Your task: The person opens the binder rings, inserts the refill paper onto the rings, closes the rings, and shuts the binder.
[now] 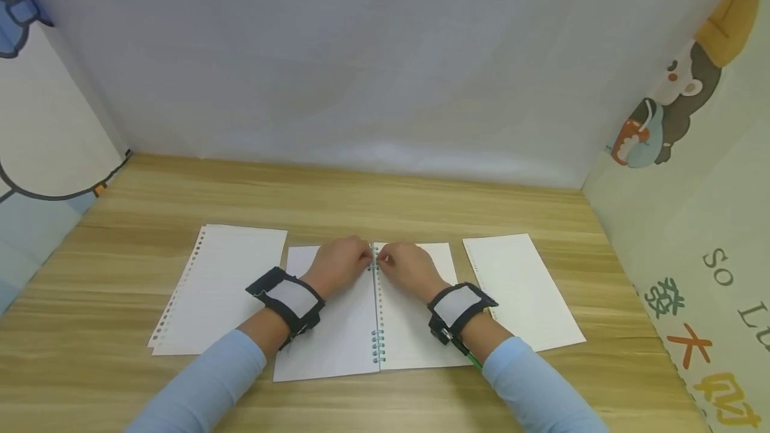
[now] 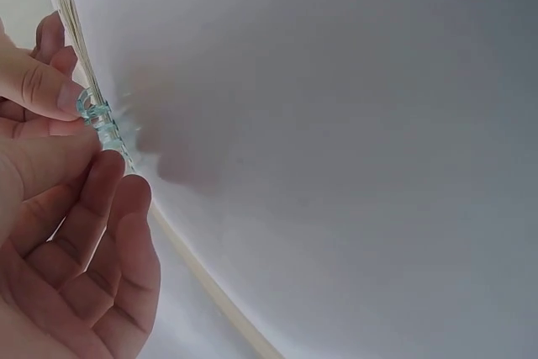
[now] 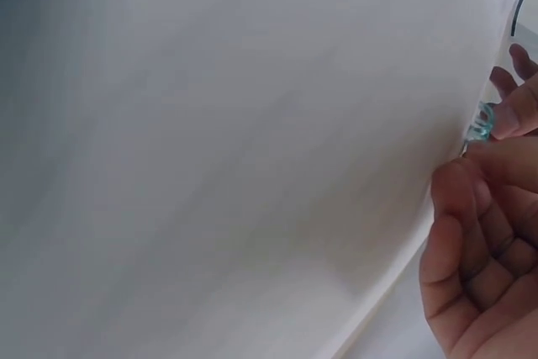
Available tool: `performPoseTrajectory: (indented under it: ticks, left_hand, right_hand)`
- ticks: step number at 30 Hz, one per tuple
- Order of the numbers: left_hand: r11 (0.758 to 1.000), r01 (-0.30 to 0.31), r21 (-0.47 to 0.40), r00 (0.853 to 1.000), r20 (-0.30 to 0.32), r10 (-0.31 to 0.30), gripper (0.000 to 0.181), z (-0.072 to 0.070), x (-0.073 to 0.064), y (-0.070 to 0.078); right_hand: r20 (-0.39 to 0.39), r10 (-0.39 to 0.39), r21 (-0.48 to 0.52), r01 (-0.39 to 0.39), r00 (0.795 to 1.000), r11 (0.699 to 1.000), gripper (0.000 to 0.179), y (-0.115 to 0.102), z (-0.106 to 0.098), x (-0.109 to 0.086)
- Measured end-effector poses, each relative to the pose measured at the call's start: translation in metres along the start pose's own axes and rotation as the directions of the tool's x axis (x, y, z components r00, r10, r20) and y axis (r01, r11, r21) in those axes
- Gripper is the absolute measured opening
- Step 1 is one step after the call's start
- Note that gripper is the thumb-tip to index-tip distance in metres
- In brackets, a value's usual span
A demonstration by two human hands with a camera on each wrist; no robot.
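Wooden desk [image 1: 421,206] boxed in by pale walls [image 1: 361,52]. Open notebook [image 1: 337,333] at centre – loose sheets [image 1: 222,286] left and right of it. Left hand [image 1: 338,263] and right hand [image 1: 409,267] pinching upper teal rings [image 2: 99,120] at its spine – fingertips hidden in head view

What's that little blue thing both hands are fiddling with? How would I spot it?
Find the open notebook in the middle of the wooden desk, between two loose stacks of paper. At the top of its spine, the left hand and right hand pinch a clear blue ring clip; a matching clip sits untouched lower down.
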State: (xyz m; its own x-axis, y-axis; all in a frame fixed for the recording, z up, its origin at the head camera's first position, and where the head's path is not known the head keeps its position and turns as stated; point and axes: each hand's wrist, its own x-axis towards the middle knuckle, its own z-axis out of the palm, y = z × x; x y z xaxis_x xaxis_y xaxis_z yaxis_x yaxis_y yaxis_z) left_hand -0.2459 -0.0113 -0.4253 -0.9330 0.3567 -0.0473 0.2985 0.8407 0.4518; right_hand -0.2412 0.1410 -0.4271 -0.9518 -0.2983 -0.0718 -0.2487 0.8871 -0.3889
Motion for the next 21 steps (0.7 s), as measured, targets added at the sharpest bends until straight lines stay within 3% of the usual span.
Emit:
performPoseTrajectory:
  ticks: [8,21]
  left_hand:
    - [1.0,-0.024,0.019,0.999,-0.027,0.024,0.014,0.0012,-0.0002,-0.0015]
    - [0.999,-0.028,0.04,1.0,-0.013,0.028,0.015,0.0031,0.0003,-0.0008]
  right_hand:
    - [-0.012,-0.016,-0.027,0.015,1.0,1.0,0.018,-0.0003,0.0037,0.0019]
    - [0.004,-0.009,-0.026,0.009,1.0,1.0,0.019,-0.0005,0.0032,0.0024]
